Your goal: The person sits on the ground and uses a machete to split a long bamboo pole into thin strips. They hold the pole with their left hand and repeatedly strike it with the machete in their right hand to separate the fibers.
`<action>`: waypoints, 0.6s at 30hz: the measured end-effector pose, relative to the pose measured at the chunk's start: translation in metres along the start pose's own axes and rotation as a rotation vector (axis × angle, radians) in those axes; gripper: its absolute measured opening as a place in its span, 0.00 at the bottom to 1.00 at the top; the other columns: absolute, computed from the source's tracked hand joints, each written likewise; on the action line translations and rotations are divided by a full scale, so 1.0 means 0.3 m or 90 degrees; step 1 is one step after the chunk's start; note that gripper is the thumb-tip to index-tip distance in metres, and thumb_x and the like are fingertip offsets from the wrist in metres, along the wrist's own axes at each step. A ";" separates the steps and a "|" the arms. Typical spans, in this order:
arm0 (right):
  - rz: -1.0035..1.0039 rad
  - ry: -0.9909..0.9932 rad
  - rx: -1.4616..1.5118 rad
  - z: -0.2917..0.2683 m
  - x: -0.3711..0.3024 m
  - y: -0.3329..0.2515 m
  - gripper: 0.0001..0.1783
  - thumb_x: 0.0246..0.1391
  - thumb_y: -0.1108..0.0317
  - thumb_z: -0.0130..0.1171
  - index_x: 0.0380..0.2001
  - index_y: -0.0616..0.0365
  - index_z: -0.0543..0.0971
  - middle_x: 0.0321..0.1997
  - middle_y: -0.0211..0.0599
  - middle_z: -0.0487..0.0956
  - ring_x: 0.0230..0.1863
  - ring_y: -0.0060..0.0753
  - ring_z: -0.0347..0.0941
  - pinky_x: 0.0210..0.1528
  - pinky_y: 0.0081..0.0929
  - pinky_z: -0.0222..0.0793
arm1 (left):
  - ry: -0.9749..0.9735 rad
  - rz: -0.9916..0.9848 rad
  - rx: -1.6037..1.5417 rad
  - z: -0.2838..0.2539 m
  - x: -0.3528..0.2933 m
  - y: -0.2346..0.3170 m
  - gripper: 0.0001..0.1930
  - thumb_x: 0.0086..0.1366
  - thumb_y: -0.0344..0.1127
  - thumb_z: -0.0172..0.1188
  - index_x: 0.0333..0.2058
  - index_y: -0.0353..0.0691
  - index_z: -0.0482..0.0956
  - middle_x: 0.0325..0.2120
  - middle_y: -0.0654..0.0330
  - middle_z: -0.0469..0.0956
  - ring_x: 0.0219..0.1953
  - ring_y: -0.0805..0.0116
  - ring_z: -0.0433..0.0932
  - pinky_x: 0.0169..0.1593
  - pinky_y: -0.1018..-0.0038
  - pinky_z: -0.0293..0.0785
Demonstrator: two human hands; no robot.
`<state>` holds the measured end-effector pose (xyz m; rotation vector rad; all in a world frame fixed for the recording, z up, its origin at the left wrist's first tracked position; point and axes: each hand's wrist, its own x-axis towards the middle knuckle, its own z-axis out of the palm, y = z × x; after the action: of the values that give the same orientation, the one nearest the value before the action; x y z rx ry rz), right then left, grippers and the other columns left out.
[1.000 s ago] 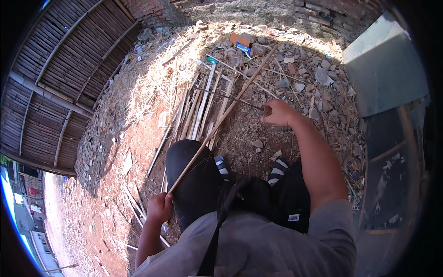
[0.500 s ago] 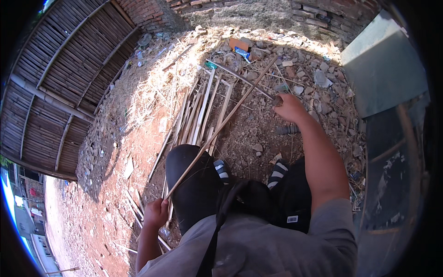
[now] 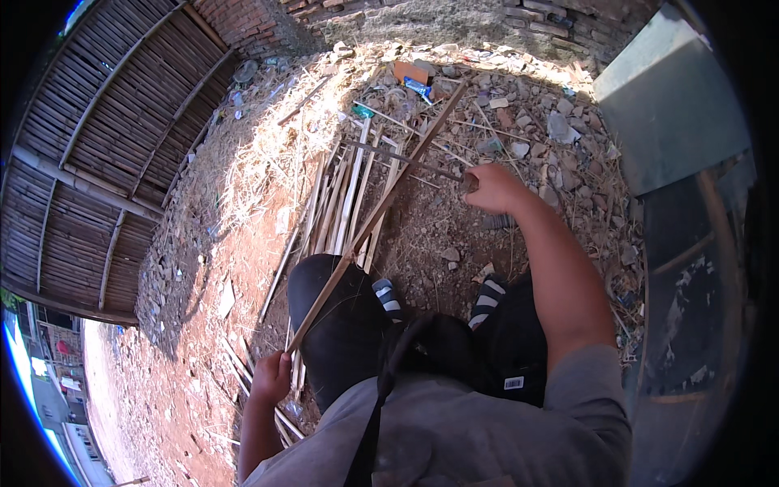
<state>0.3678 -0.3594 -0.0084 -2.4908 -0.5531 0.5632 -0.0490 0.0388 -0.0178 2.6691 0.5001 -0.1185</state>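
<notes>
My left hand (image 3: 273, 377) is closed around the lower end of a long brown bamboo strip (image 3: 373, 219). The strip slants up to the right across my left knee, its far end over the rubble. In my right hand (image 3: 492, 190) is the handle of a machete (image 3: 406, 158), its thin dark blade pointing left. The blade crosses the strip's upper part in view; whether they touch I cannot tell. Below them, several pale split bamboo strips (image 3: 347, 199) lie in a loose bundle on the ground beside my left leg.
Stones and rubble (image 3: 560, 154) cover the ground ahead and right, with a blue wrapper (image 3: 418, 88) among them. A bamboo-slat wall (image 3: 105, 105) stands left, a brick wall (image 3: 438, 28) at the back. On the right leans a grey-green panel (image 3: 673, 114). More strips (image 3: 237, 365) lie near my left arm.
My right hand has shifted a little left, and the machete's tip has dropped. The bamboo strip has turned, showing a broader face. My left hand still grips its lower end.
</notes>
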 end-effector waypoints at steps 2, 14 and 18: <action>-0.060 0.036 -0.050 0.019 -0.027 -0.068 0.15 0.47 0.62 0.62 0.39 0.56 0.82 0.35 0.43 0.83 0.41 0.48 0.81 0.45 0.45 0.76 | -0.050 -0.063 -0.064 -0.022 0.002 0.003 0.22 0.75 0.44 0.47 0.27 0.32 0.75 0.19 0.44 0.76 0.25 0.45 0.77 0.31 0.57 0.70; -0.214 0.036 -0.046 0.154 -0.011 -0.141 0.10 0.45 0.62 0.61 0.32 0.52 0.82 0.30 0.46 0.82 0.38 0.53 0.80 0.41 0.50 0.74 | -0.121 -0.137 -0.271 0.027 0.007 -0.077 0.31 0.78 0.57 0.38 0.20 0.41 0.70 0.13 0.68 0.64 0.18 0.75 0.63 0.24 0.71 0.60; -0.301 0.147 -0.124 0.180 -0.055 -0.201 0.10 0.45 0.63 0.62 0.32 0.52 0.81 0.26 0.44 0.80 0.31 0.55 0.79 0.36 0.50 0.73 | -0.168 -0.140 -0.312 0.015 -0.027 -0.046 0.30 0.78 0.57 0.40 0.24 0.38 0.72 0.17 0.67 0.68 0.22 0.75 0.66 0.28 0.72 0.63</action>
<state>0.3115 -0.2991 -0.0116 -2.4305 -1.1016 0.0386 -0.0615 0.0458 -0.0260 2.0805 0.6392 -0.3573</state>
